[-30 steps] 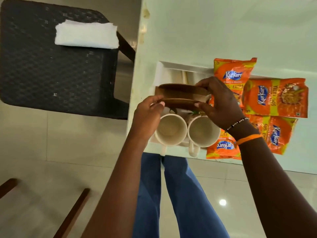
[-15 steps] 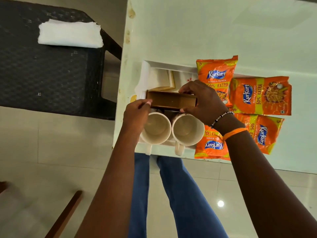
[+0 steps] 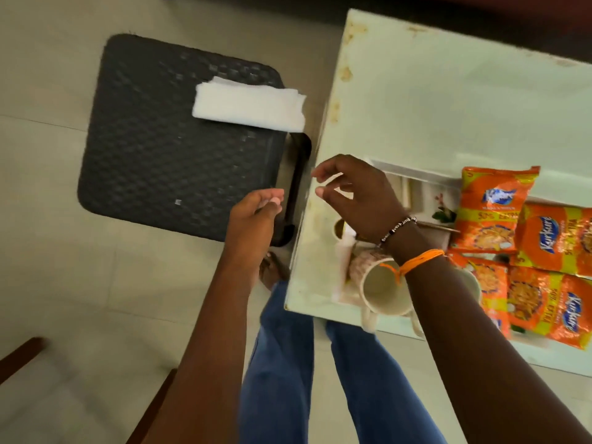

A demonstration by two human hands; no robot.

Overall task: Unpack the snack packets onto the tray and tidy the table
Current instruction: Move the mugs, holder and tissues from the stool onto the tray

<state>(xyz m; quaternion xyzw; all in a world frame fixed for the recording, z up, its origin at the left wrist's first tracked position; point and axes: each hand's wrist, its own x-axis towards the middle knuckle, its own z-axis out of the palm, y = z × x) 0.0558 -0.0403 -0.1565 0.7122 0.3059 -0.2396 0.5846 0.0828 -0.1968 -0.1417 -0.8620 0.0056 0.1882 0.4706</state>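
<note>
Several orange snack packets [image 3: 493,209] lie overlapping on the right part of a white tray [image 3: 416,170] on the pale green table [image 3: 448,107]. A cream mug [image 3: 381,290] stands at the tray's near left corner; a second mug is mostly hidden behind my right forearm. A brown wooden box [image 3: 439,227] shows only as an edge behind my right wrist. My right hand [image 3: 355,193] hovers over the table's left edge, fingers spread and empty. My left hand [image 3: 253,216] is off the table, above the black chair's near corner, loosely curled with nothing in it.
A black woven chair [image 3: 166,161] stands to the left of the table, with a folded white cloth [image 3: 250,105] on its seat by the table edge. Dark wooden furniture legs [image 3: 19,354] show at lower left. My legs are below the table's near edge.
Both hands have let go of the brown box, which now rests in the tray, and moved left toward the chair. The view has swung left and back.
</note>
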